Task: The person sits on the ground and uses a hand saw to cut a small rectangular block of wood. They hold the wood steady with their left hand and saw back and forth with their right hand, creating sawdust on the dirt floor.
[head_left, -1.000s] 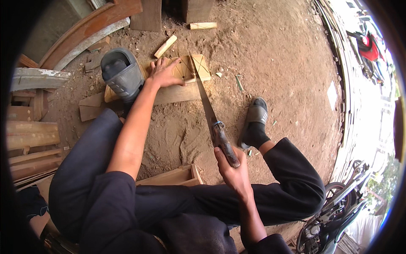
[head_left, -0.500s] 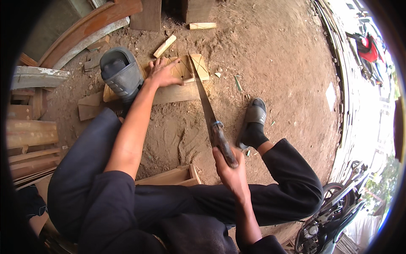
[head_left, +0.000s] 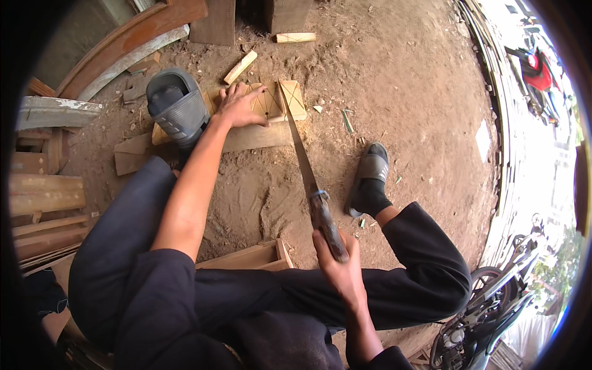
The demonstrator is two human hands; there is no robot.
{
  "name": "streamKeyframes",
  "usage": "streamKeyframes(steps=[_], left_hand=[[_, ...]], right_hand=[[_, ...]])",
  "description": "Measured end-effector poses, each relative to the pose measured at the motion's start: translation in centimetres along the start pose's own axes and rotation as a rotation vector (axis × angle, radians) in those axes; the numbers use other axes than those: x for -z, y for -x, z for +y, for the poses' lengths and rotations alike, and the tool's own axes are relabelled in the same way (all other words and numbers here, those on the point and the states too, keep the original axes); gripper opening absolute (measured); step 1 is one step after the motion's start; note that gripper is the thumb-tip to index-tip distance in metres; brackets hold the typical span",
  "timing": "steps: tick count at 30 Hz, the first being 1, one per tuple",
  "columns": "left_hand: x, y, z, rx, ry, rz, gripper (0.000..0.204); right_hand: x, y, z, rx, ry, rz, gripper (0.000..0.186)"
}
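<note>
My left hand point(head_left: 237, 110) rests with fingers spread on a pale yellow board point(head_left: 293, 97) marked with dark crossed lines. The board lies on a wooden beam point(head_left: 256, 139), with my left foot in a grey slide sandal point(head_left: 176, 111) resting on its left part. A long handsaw point(head_left: 301, 148) has its blade tip in a cut near the board's right end. My right hand point(head_left: 338, 262) is closed on the saw's dark handle, low and right of centre. My other sandalled foot point(head_left: 370, 176) is on the dirt, right of the blade.
Two short offcuts point(head_left: 240, 66) point(head_left: 296, 37) lie beyond the board. Wooden frames point(head_left: 123, 49) and stacked timber point(head_left: 46, 197) stand at the left, a wooden box point(head_left: 253, 259) below my arms. Stacked boards point(head_left: 499, 142) and motorbikes point(head_left: 468, 320) line the right side.
My right hand has drawn the saw back toward my body since half a second ago, so the handle sits lower. My left hand and the board look almost unmoved.
</note>
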State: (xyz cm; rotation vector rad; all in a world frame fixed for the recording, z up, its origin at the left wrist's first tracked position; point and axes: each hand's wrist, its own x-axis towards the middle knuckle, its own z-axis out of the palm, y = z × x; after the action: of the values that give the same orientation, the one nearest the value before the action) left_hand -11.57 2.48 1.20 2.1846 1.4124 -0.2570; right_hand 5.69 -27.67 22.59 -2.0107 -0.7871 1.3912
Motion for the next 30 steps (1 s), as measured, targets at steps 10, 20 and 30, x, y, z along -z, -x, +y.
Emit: streamKeyframes(steps=[10,20,30], left_hand=[[0.1,0.5,0.2,0.020,-0.092,0.087,0.117],[-0.1,1.3,1.2,0.011,-0.143,0.095,0.123],[0.0,2.6,2.1,0.075,-0.126,0.002,0.125]], right_hand=[[-2.6,-5.7,-0.2,0.106,0.015,0.017,0.030],[-3.2,-5.5,0.8,0.179,-0.040,0.055,0.031],[-3.9,-4.7,3.5,0.197,-0.073,0.066,0.031]])
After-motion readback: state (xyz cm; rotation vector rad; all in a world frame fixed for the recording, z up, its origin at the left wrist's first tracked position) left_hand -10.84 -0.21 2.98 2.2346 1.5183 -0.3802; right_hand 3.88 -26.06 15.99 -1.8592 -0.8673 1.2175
